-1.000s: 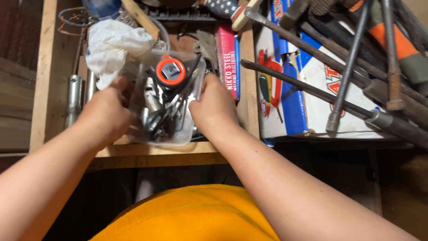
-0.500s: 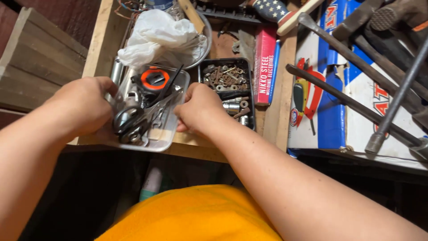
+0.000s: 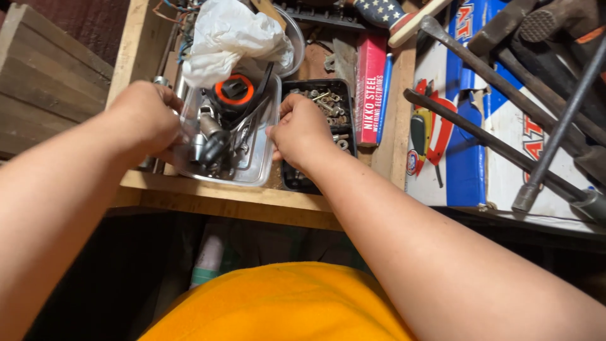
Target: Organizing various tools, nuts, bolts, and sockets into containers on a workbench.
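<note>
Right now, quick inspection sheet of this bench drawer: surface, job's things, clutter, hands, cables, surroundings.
Surface: wooden tray with raised edges, packed with parts.
Job's things: clear plastic tub holding metal tools and an orange-ringed tape measure.
Clutter: black tray of rusty bolts and nuts, white plastic bag, red box, long steel bars lying on a blue-and-white carton.
Hands: left hand grips the tub's left side; right hand grips its right rim.
Cables: coloured wires at the tray's far corner.
Surroundings: stacked wooden boards at left; orange garment below.
</note>
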